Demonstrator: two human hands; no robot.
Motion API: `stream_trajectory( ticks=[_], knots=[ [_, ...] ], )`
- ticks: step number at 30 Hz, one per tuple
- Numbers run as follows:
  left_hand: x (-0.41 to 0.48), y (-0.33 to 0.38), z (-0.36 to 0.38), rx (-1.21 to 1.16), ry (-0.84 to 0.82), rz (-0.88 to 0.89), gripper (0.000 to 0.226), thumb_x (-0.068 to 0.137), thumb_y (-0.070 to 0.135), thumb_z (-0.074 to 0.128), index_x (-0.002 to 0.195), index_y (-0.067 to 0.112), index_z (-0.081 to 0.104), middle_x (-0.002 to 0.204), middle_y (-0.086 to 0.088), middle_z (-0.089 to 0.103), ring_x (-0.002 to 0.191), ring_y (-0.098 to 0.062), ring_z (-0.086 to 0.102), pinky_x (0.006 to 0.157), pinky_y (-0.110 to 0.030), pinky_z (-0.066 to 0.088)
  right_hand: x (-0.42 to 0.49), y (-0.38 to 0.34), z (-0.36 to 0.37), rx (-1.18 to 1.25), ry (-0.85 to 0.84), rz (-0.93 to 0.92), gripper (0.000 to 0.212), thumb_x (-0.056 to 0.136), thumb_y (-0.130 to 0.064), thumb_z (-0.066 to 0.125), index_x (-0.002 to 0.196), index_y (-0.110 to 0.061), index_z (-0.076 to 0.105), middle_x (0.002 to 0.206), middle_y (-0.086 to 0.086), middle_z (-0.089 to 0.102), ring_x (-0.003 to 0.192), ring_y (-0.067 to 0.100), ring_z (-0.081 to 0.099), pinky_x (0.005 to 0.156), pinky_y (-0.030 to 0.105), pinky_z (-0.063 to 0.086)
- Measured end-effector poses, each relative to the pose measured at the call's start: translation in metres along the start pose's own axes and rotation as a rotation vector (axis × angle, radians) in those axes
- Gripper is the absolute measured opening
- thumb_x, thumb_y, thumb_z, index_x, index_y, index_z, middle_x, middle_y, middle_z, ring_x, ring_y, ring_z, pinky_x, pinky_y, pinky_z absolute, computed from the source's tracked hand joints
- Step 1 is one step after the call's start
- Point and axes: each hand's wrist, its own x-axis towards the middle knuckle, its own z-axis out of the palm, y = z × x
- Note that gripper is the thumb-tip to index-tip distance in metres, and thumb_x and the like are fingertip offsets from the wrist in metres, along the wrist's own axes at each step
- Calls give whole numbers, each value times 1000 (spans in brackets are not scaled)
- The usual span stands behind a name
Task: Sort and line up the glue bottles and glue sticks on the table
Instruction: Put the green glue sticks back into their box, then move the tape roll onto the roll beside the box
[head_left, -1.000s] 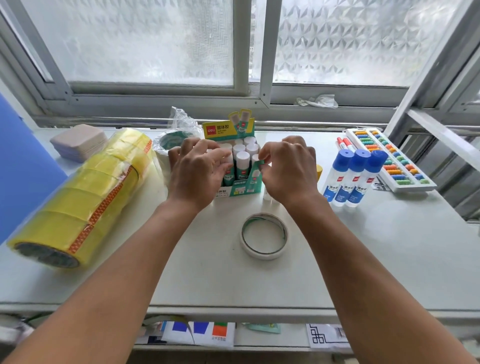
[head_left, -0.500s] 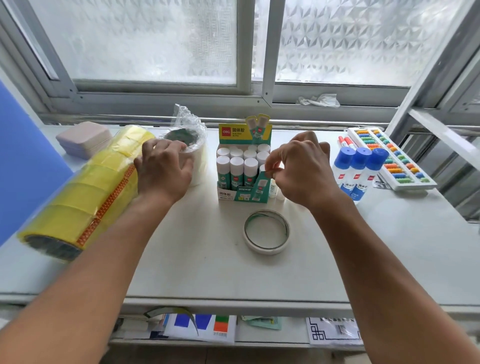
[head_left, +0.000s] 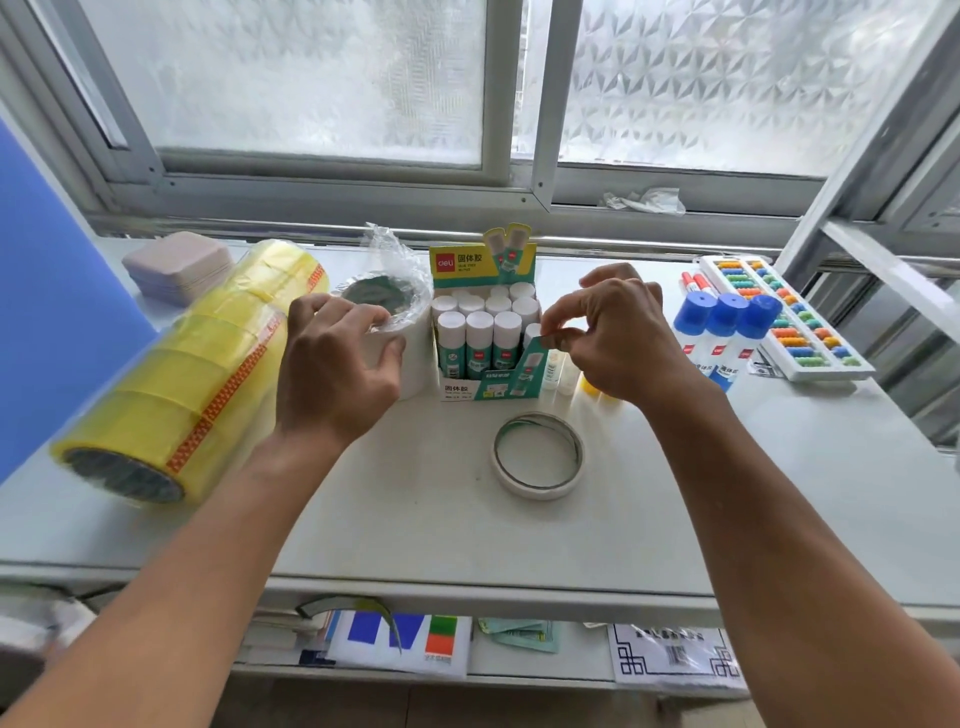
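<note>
A green and yellow display box (head_left: 483, 267) of white-capped glue sticks (head_left: 479, 332) stands at the middle back of the table. My right hand (head_left: 618, 345) is at the box's right front corner, thumb and forefinger pinching the top of its green front flap (head_left: 524, 371). Small clear bottles (head_left: 553, 369) stand just right of the box, partly hidden by that hand. Three blue-capped glue bottles (head_left: 722, 332) stand in a row further right. My left hand (head_left: 332, 364) curls around a white tape stack (head_left: 415, 358) in plastic wrap, left of the box.
A long yellow pack of tape rolls (head_left: 197, 374) lies at the left. A flat tape ring (head_left: 537, 454) lies in front of the box. A white abacus (head_left: 789, 317) and red markers (head_left: 693, 280) sit at the right, pink pads (head_left: 176, 265) back left.
My left hand left the glue stick box and moved left onto the white tape stack. My right hand drew back to the box's right front corner, uncovering the sticks.
</note>
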Motion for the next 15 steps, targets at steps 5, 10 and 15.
stream_trajectory(
  ticks=[5,10,15],
  knots=[
    [-1,1,0,-4,6,13,30,80,24,71,106,10,70,102,-10,67,108,-33,51,91,-35,42,-1,-11,-13,-76,-3,-2,22,78,-25,77,99,-29,74,87,-14,62,104,18,43,80,32,27],
    [-8,2,2,-84,47,-80,42,81,31,68,118,12,62,122,-11,56,117,-29,47,101,-30,34,-37,-49,-22,18,-508,17,42,66,-44,84,98,-19,71,88,-6,67,77,8,59,70,22,51],
    [-6,-2,-1,-306,147,-243,40,87,25,53,123,8,56,126,-13,54,121,-26,47,106,-25,29,-54,-58,19,-280,-761,58,32,68,-29,80,61,-15,52,65,-1,55,62,18,56,49,26,45]
  ],
)
